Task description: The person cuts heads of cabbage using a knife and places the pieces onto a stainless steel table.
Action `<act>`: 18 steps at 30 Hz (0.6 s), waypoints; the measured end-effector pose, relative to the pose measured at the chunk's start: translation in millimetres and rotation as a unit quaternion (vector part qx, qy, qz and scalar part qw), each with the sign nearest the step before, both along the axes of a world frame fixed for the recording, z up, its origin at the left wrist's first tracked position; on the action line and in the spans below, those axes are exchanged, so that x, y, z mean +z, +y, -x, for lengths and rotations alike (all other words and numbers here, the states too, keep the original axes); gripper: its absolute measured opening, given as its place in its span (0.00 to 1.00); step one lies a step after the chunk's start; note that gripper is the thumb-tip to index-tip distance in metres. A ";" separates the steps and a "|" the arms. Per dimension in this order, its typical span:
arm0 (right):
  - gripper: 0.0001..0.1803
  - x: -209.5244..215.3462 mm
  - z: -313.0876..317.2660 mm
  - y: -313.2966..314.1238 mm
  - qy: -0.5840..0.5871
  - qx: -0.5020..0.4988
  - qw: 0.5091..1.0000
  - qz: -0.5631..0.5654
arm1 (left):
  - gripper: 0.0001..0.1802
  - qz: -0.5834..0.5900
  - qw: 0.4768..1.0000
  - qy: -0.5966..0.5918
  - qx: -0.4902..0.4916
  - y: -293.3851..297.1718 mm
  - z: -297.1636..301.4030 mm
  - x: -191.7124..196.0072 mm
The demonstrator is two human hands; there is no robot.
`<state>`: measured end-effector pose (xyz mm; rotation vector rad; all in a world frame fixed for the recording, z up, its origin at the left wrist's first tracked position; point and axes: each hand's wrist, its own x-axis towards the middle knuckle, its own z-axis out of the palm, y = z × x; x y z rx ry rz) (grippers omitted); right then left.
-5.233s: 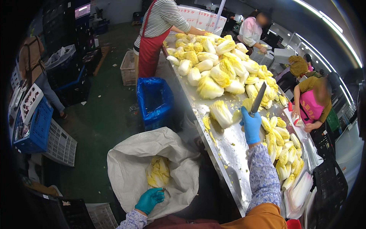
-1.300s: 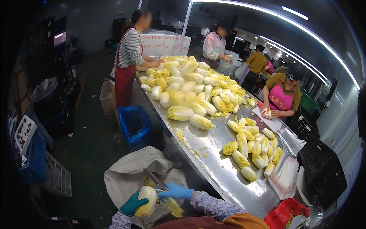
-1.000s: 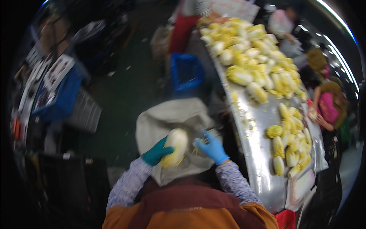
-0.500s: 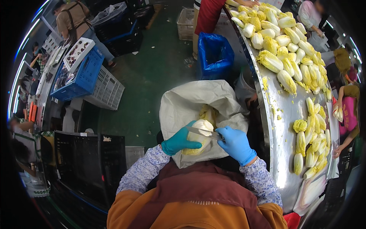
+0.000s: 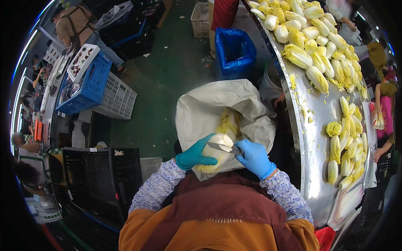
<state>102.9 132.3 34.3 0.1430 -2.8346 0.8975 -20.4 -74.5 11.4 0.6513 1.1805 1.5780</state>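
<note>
My left hand, in a green glove, is wrapped round a napa cabbage with its white root end pointing up and away from me. In my right hand, gloved in blue, is a knife gripped by its handle. Its blade lies across the white root end, with a pale piece standing on the far side of the blade. Both hands are over the near rim of a wide-mouthed white woven sack. Yellow-green leaves show inside the sack.
On my right runs a metal table bearing many napa cabbages and loose leaf scraps. A blue-lined bin stands beyond the sack. Black crates and a blue crate are at left. Other people work on both sides.
The knife blade has shifted a little across the cabbage's root end, and a gap now shows beside the pale piece. My hands have barely moved; the whole view has tilted slightly.
</note>
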 end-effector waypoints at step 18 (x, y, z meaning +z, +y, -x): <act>0.17 1.1 -2.4 4.7 -0.184 -0.184 0.881 0.395 | 0.48 -0.068 0.960 -0.261 -0.081 14.7 3.8 -26.5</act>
